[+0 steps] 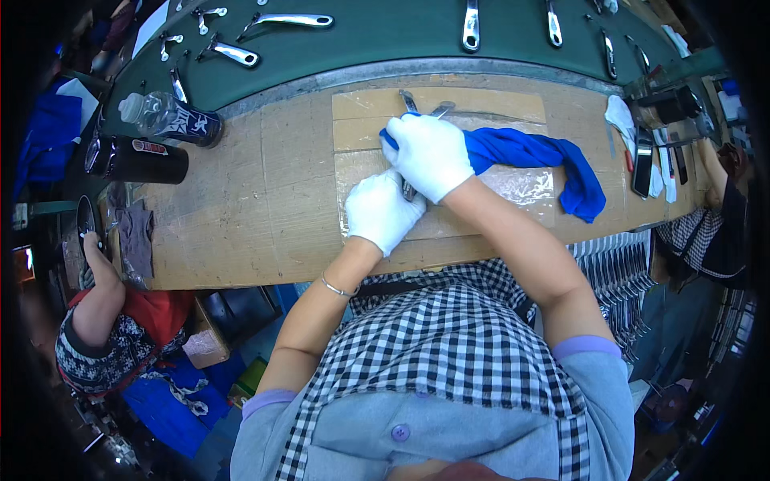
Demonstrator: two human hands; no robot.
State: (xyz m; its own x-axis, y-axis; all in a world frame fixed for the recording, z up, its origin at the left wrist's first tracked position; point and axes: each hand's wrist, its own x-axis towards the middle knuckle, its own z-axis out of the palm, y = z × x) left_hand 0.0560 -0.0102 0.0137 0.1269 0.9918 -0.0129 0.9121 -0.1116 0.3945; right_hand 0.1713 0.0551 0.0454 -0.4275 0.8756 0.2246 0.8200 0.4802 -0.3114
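Observation:
Both my hands wear white gloves and meet over a cardboard mat on the table. My left hand (383, 212) is closed round the lower end of a shiny metal tool (408, 102), whose middle is hidden by the gloves. Two metal ends, one of them flat (442, 109), stick out beyond my right hand; its exact kind does not show. Just above the left, my right hand (431, 156) is closed on a blue cloth (525, 148), pressing it to the tool. The rest of the cloth trails right in a twisted strip across the mat.
A green conveyor surface (385, 36) with several shiny-handled tools (471, 28) runs along the far side. At left stand a clear bottle (164, 116) and a dark cylinder (144, 159). A phone (642, 162) lies at right. Other people sit at both sides; metal tools (613, 280) hang below right.

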